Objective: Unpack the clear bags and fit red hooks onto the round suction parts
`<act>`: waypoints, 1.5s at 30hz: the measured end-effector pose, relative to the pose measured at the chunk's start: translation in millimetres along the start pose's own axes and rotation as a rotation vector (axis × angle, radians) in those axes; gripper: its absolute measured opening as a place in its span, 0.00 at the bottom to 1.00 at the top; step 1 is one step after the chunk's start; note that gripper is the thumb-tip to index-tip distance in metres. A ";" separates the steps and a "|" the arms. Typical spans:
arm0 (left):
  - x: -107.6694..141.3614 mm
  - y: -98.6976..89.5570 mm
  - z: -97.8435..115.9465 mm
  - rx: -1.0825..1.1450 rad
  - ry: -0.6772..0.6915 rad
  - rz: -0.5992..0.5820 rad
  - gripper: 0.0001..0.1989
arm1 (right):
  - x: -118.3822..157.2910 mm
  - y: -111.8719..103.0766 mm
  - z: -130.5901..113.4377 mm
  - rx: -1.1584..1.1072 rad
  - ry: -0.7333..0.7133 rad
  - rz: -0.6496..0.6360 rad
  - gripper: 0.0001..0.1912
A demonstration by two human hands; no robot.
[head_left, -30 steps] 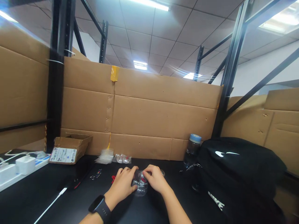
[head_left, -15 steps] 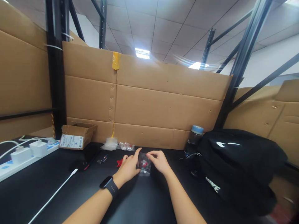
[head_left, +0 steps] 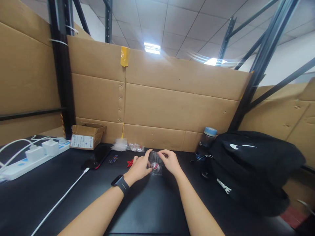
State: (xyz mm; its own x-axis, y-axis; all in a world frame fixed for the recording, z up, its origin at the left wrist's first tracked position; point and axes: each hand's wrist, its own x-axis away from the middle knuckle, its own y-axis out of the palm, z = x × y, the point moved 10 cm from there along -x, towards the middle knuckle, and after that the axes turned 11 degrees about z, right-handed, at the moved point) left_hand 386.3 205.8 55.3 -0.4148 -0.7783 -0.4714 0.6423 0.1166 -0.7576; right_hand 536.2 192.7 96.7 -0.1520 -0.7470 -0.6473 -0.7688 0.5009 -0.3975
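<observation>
Lying just below the centre of the head view, a small clear bag (head_left: 157,158) with a round, silvery and red item (head_left: 155,167) inside sits between two bare hands on the black tabletop (head_left: 147,209). The right hand (head_left: 171,161), on the bag's right, has its grip pressed together, thumb and forefinger pinching the upper right corner of the plastic. The left hand (head_left: 139,168) lies along the opposite side, forefinger at the upper left corner and thumb at the lower left, these two spread apart; whether its grip pinches the plastic I cannot tell. A dark watch (head_left: 120,184) circles the left wrist. Just left of that hand's fingers lie some red pieces (head_left: 130,163), and farther left a small cluster of bluish and silvery bits (head_left: 113,159), too small to make out. Above these, near the foot of the cardboard wall (head_left: 157,105), a pile of translucent sleeves (head_left: 120,144) lies beside a row of clear packets (head_left: 136,148). At centre left stands an open carton (head_left: 82,141), with a dark flat device (head_left: 96,160) below it and a white cable (head_left: 61,198) running to the lower left. At centre right, a blue-lidded bottle (head_left: 206,141) stands beside a large black backpack (head_left: 248,164).
</observation>
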 end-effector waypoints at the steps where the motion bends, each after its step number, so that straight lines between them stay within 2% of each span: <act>1: -0.5 -0.7 0.4 0.008 0.003 0.008 0.41 | -0.1 -0.7 -2.1 0.006 -0.015 0.009 0.13; 6: -3.7 -8.3 2.6 0.008 -0.004 0.064 0.33 | 0.6 -1.1 -16.3 -0.009 -0.073 0.028 0.16; 9: -4.5 -16.3 5.8 0.011 -0.010 0.092 0.24 | 0.2 -2.7 -22.2 -0.009 -0.083 0.043 0.16; 12: -4.7 -23.4 9.7 0.030 0.004 0.111 0.13 | -0.7 -4.3 -22.0 -0.011 -0.076 0.056 0.17; 14: -5.4 -26.9 10.9 0.046 0.010 0.131 0.10 | -1.4 -5.5 -18.5 -0.037 -0.060 0.070 0.17; 19: -9.0 -33.0 3.7 0.044 -0.050 0.182 0.12 | -1.8 -2.4 0.2 -0.133 0.037 0.055 0.18; 24: -11.6 -44.5 -2.4 0.103 -0.098 0.258 0.12 | 1.3 3.8 12.0 -0.227 0.113 -0.009 0.35; 26: -12.3 -47.8 -3.1 0.155 -0.100 0.276 0.11 | 3.3 8.4 13.9 -0.297 0.159 -0.042 0.38; 30: -12.8 -52.1 -4.5 0.197 -0.102 0.301 0.11 | 6.4 18.7 13.3 -0.375 0.235 -0.113 0.22; 32: -12.8 -53.5 -6.6 0.191 -0.112 0.312 0.11 | 6.3 19.3 12.2 -0.373 0.248 -0.119 0.18; 38: -14.5 -51.1 -18.0 0.267 -0.161 0.328 0.10 | 5.4 12.0 13.5 -0.353 0.296 -0.082 0.17; 42: -15.3 -45.9 -22.6 0.360 -0.174 0.311 0.15 | 4.9 9.6 16.3 -0.334 0.314 -0.053 0.19; 45: -15.1 -43.6 -20.6 0.373 -0.155 0.296 0.17 | 3.1 5.3 17.1 -0.412 0.303 0.007 0.23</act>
State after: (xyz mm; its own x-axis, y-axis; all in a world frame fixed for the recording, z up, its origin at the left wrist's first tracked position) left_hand 351.3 225.2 86.1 -0.0976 -0.8313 -0.5473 0.9163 0.1396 -0.3754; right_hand 542.3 200.5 81.5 -0.2843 -0.8681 -0.4070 -0.9389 0.3381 -0.0652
